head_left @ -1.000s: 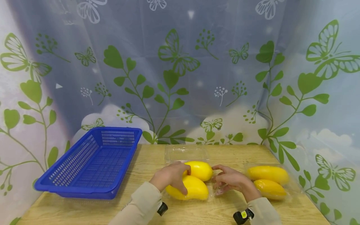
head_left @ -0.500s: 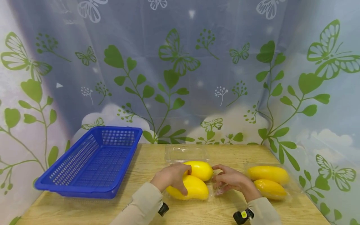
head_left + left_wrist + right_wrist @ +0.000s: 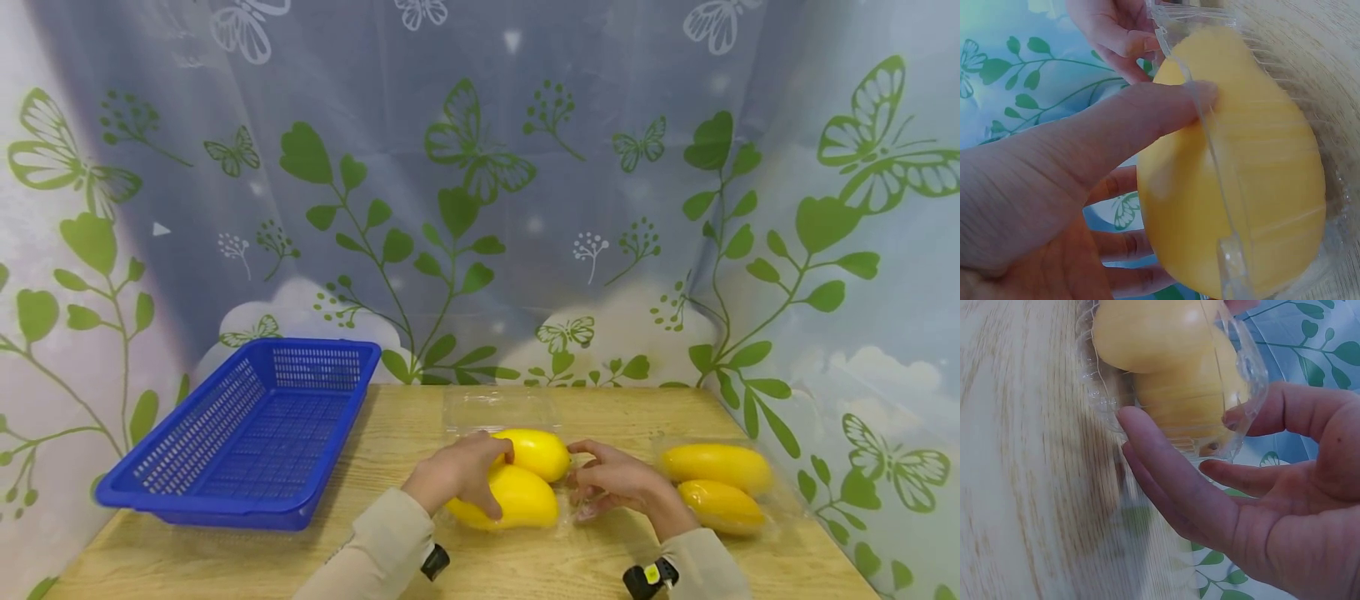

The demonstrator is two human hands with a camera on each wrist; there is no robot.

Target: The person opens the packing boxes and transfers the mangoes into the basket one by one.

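Note:
In the head view, two yellow mangoes lie one behind the other, the near mango (image 3: 525, 498) and the far mango (image 3: 538, 452). They sit in a clear plastic box (image 3: 1254, 369), whose thin wall shows in both wrist views. My left hand (image 3: 459, 472) holds the mangoes from the left, its thumb on the near one and its fingers reaching to the far one. At the box's right end, my right hand (image 3: 618, 479) grips the clear wall between thumb and fingers. Part of the box is hidden by the hands and the fruit.
A blue perforated basket (image 3: 300, 492) stands at the left. On the right lie two more yellow fruits (image 3: 716, 467) in clear plastic. A flat clear plastic piece (image 3: 498, 408) lies at the back of the wooden table (image 3: 600, 567), before a patterned curtain (image 3: 562, 183).
The head view has shifted very slightly. Both hands and the mangoes keep the same places.

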